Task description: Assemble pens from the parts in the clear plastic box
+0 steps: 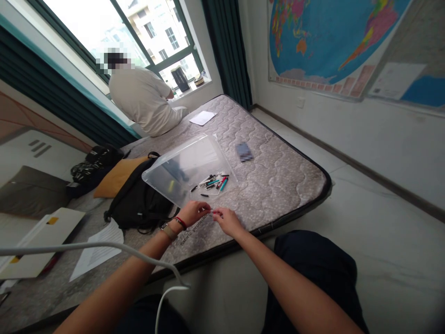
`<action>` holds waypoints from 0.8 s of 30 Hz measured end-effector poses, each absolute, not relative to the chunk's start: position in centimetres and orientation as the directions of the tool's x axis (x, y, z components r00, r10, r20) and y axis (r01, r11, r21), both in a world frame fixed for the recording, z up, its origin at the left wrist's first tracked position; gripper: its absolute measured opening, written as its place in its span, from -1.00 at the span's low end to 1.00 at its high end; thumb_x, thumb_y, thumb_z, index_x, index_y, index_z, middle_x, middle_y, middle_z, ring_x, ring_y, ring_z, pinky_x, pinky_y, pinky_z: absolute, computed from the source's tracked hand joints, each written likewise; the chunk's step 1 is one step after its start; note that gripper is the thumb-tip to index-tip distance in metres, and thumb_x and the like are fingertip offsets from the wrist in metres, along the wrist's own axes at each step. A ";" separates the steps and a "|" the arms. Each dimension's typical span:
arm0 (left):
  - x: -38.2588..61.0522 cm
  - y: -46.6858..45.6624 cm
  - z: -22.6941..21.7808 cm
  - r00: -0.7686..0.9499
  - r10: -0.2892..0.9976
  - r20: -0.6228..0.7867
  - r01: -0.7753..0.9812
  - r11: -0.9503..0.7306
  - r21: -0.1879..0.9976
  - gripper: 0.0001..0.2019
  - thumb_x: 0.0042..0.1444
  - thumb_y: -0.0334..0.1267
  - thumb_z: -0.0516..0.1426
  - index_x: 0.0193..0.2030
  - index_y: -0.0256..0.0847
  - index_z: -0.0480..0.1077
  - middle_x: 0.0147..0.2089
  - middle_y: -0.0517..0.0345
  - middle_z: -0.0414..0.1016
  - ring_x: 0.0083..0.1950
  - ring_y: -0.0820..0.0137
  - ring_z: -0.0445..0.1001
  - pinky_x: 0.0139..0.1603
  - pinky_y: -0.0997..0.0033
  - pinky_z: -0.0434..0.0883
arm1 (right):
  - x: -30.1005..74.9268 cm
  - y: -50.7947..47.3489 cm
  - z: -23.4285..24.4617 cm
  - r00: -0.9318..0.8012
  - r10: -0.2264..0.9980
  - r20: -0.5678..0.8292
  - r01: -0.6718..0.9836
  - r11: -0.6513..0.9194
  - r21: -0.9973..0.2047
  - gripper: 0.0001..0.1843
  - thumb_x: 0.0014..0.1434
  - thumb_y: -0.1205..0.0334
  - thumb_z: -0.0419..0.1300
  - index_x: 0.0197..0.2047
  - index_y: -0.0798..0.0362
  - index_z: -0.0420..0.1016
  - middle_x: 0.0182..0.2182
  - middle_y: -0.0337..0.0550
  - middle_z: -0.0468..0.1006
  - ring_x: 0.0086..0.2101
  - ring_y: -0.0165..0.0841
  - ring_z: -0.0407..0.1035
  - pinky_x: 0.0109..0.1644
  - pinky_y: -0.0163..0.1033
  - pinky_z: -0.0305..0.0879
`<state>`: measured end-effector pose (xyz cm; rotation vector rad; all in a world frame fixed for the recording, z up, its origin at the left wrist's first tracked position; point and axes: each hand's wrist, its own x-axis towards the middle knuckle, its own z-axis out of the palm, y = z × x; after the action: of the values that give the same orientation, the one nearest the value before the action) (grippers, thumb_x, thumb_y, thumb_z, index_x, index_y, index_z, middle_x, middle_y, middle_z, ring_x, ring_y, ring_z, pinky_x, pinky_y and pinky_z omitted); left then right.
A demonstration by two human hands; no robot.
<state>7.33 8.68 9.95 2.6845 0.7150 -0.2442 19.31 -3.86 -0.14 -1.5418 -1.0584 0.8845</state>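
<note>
Grip: left hand (192, 213) and right hand (227, 221) both closed, fingertips meeting on a small pale object (212, 212); its exact form is too small to tell.
Object position: held just above the quilted mattress (278, 181), near its edge.
Handling: judged light, thin and fairly stiff; best taken between the fingertips, though its small size may make it easy to drop.
Left wrist: wristwatch (169, 231) and red bracelet (180, 222).
Left of grip: black backpack (139, 202) on the mattress; sheet of paper (99, 248) lower left, crossed by a white cable (104, 246).
Directly beyond grip: clear plastic tray (181, 169) bearing a loose cluster of marker pens (210, 183), some with coloured bodies.
Farther right: blurred flat item (244, 151).
Far from grip: white paper (202, 118) on the mattress; seated person (142, 99) in a pale shirt, facing the window (163, 32).
Far right: world map (333, 37) on the wall.
</note>
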 end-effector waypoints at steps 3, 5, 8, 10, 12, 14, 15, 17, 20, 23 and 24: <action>7.4 8.1 10.8 0.873 0.420 -0.247 0.481 -0.826 0.295 -0.78 0.23 -0.14 0.12 -0.19 -0.14 0.59 -0.28 0.16 0.64 -0.31 0.42 0.53 -0.20 0.49 0.36 | 19.3 -3.8 -0.2 0.353 0.936 0.007 0.138 -0.044 -0.989 -0.81 0.16 0.26 0.21 -0.17 -0.03 0.62 -0.33 -0.18 0.66 -0.30 -0.30 0.51 -0.21 -0.30 0.35; 7.4 7.8 11.0 0.881 0.401 -0.249 0.464 -0.835 0.295 -0.77 0.24 -0.13 0.12 -0.17 -0.12 0.59 -0.26 0.15 0.65 -0.29 0.41 0.54 -0.20 0.49 0.35 | 19.3 -3.7 -0.1 0.345 0.938 0.036 0.108 -0.002 -0.994 -0.82 0.18 0.24 0.20 -0.18 -0.01 0.62 -0.30 -0.17 0.66 -0.27 -0.30 0.52 -0.18 -0.28 0.36; 7.5 7.3 11.5 0.885 0.382 -0.268 0.451 -0.846 0.284 -0.76 0.26 -0.14 0.11 -0.15 -0.11 0.59 -0.28 0.14 0.64 -0.30 0.41 0.53 -0.23 0.50 0.35 | 19.3 -3.7 0.2 0.316 0.946 0.071 0.066 0.053 -0.996 -0.80 0.18 0.21 0.20 -0.17 0.00 0.63 -0.26 -0.16 0.67 -0.25 -0.28 0.52 -0.15 -0.25 0.37; 7.5 7.1 11.9 0.881 0.383 -0.276 0.456 -0.844 0.283 -0.76 0.26 -0.14 0.10 -0.15 -0.13 0.59 -0.33 0.14 0.63 -0.34 0.42 0.52 -0.27 0.51 0.33 | 19.5 -3.9 0.5 0.292 0.953 0.082 0.034 0.075 -0.997 -0.78 0.19 0.18 0.20 -0.15 0.01 0.64 -0.24 -0.16 0.67 -0.25 -0.28 0.51 -0.15 -0.25 0.37; 7.4 7.0 12.6 0.880 0.389 -0.271 0.462 -0.833 0.304 -0.76 0.26 -0.12 0.11 -0.15 -0.14 0.57 -0.36 0.16 0.61 -0.37 0.44 0.50 -0.30 0.52 0.32 | 19.6 -4.0 1.0 0.257 0.962 0.097 0.014 0.096 -0.995 -0.74 0.21 0.15 0.19 -0.11 0.02 0.64 -0.25 -0.16 0.67 -0.28 -0.29 0.51 -0.15 -0.25 0.37; 7.0 6.9 13.1 0.880 0.398 -0.258 0.469 -0.810 0.350 -0.76 0.24 -0.08 0.13 -0.15 -0.14 0.55 -0.35 0.18 0.60 -0.36 0.45 0.50 -0.31 0.54 0.32 | 19.6 -4.2 1.5 0.220 0.969 0.109 0.022 0.107 -0.994 -0.73 0.22 0.17 0.17 -0.10 0.03 0.64 -0.27 -0.16 0.67 -0.30 -0.30 0.49 -0.17 -0.25 0.36; 6.6 6.8 13.3 0.878 0.409 -0.249 0.477 -0.794 0.376 -0.75 0.23 -0.06 0.14 -0.15 -0.14 0.55 -0.35 0.19 0.60 -0.36 0.45 0.50 -0.30 0.54 0.33 | 19.6 -4.2 1.8 0.200 0.973 0.116 0.033 0.112 -0.993 -0.74 0.21 0.19 0.17 -0.11 0.03 0.64 -0.28 -0.16 0.66 -0.30 -0.31 0.49 -0.18 -0.26 0.36; 5.5 6.5 13.2 0.863 0.453 -0.225 0.505 -0.747 0.433 -0.73 0.19 -0.01 0.17 -0.17 -0.15 0.54 -0.36 0.18 0.59 -0.35 0.44 0.51 -0.29 0.52 0.35 | 19.3 -4.4 2.3 0.163 0.978 0.131 0.043 0.125 -0.991 -0.76 0.19 0.22 0.19 -0.14 0.03 0.65 -0.27 -0.15 0.65 -0.28 -0.31 0.48 -0.19 -0.26 0.36; 3.2 5.1 11.8 0.798 0.581 -0.161 0.563 -0.623 0.542 -0.67 0.12 0.06 0.21 -0.19 -0.17 0.53 -0.36 0.15 0.59 -0.35 0.41 0.51 -0.28 0.47 0.41 | 18.4 -4.7 2.6 0.112 0.982 0.156 -0.013 0.158 -0.987 -0.77 0.17 0.18 0.23 -0.16 0.02 0.65 -0.23 -0.12 0.65 -0.24 -0.29 0.50 -0.16 -0.24 0.37; 0.8 2.8 8.9 0.648 0.754 -0.111 0.573 -0.386 0.723 -0.57 0.05 0.10 0.23 -0.12 -0.21 0.47 -0.37 0.13 0.56 -0.34 0.37 0.52 -0.30 0.40 0.47 | 17.3 -4.9 2.3 0.080 0.987 0.139 -0.088 0.146 -0.985 -0.74 0.16 0.09 0.25 -0.16 0.02 0.65 -0.23 -0.12 0.66 -0.23 -0.26 0.52 -0.13 -0.20 0.40; 0.2 2.0 7.7 0.599 0.790 -0.131 0.544 -0.281 0.791 -0.54 0.06 0.12 0.22 -0.08 -0.22 0.45 -0.35 0.12 0.56 -0.32 0.35 0.54 -0.29 0.37 0.49 | 16.9 -5.0 2.0 0.086 0.989 0.124 -0.102 0.132 -0.986 -0.74 0.15 0.07 0.26 -0.17 0.02 0.64 -0.24 -0.12 0.67 -0.22 -0.25 0.53 -0.12 -0.18 0.40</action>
<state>0.16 2.01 7.73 1.9687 1.0601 0.3637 16.93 -4.99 2.03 -1.0738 -1.1317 1.1066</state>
